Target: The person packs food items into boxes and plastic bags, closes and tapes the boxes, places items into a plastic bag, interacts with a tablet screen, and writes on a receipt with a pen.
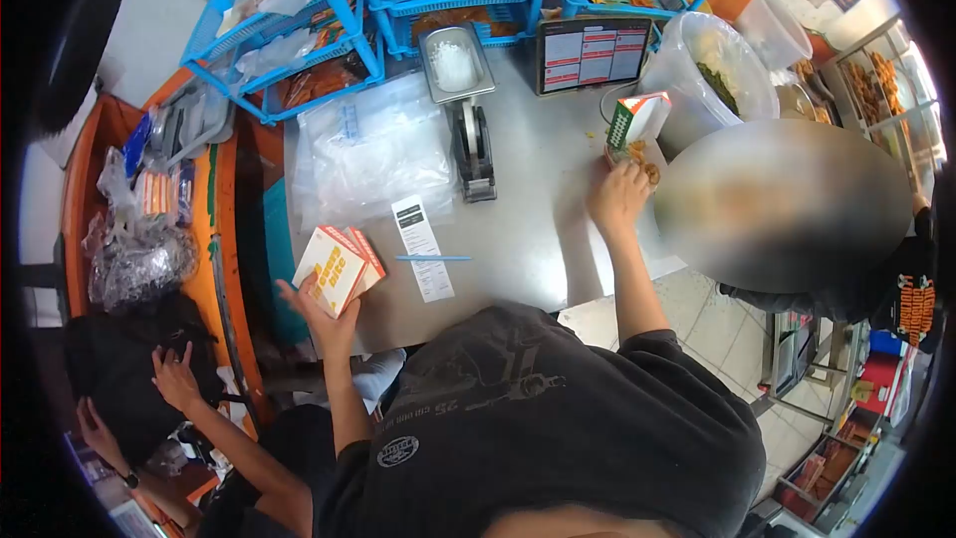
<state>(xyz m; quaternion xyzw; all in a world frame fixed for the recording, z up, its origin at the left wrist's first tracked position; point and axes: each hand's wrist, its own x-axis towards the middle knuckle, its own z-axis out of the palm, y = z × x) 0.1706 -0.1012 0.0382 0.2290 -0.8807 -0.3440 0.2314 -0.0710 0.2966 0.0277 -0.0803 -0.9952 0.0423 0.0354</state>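
Note:
At the metal counter's left front, my left hand grips the lower edge of a white takeaway box with yellow lettering and red sides. The box is tilted, and some of my fingers stick out past it. Further off on the right, my right hand is closed at the near end of an open green-and-white takeaway box. Browned, fried-looking food shows inside, right at my fingertips. What exactly those fingers press on is partly hidden.
A printed receipt with a blue stick across it lies between my hands. Behind are plastic bags, a tape dispenser, a metal tray, a tablet, blue racks and a clear tub. Another person's hands are at left.

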